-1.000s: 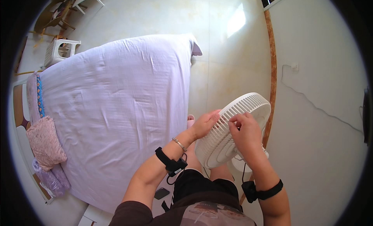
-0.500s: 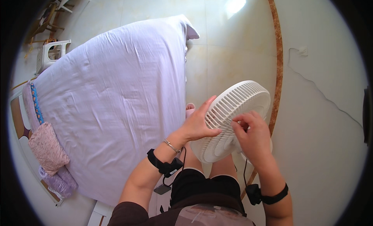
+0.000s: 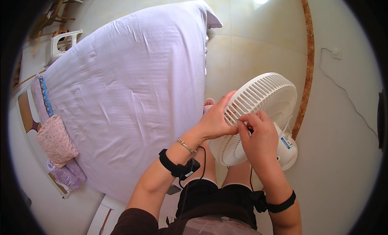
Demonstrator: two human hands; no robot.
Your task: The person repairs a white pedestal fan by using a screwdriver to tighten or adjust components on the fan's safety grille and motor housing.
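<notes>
A white electric fan (image 3: pixel 262 86) stands tilted in front of my legs, its round ribbed cage turned up toward me. The cage edge is gripped by my left hand (image 3: pixel 214 121), thumb on one side and fingers around the other. My right hand (image 3: pixel 260 140) is closed in a pinch at the cage, close to the left thumb. Something small and dark shows between its fingers, too hidden to name. Beyond the right wrist, the white rounded housing (image 3: pixel 287 156) of the fan shows, bearing a blue and white label (image 3: pixel 287 142).
A bed with a pale lilac sheet (image 3: pixel 141 73) fills the left side, with a pink pillow (image 3: pixel 57 141) at its head. At the right, a cord runs along the wall from a socket (image 3: pixel 336 54). A white plastic stool (image 3: pixel 60 47) stands beyond the bed.
The view has shifted, so the bed and fan sit farther right. My right hand has moved nearer my left thumb, and more of the fan's housing now shows.
</notes>
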